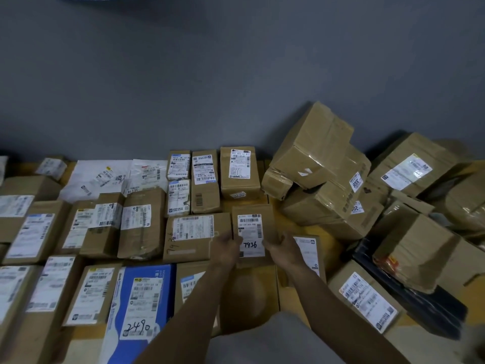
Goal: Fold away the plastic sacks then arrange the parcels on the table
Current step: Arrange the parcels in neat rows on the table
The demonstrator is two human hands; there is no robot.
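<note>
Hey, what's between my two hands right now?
In the head view, a small cardboard parcel with a printed label; the left hand and right hand hold its sides.

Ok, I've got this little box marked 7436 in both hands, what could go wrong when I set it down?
The large tilted box leans on the pile to your right; a bump could send it sliding onto the tidy rows. The small parcel, gripped by your left hand and right hand, is close against the flat box; pushing it down may knock that row crooked.
</note>
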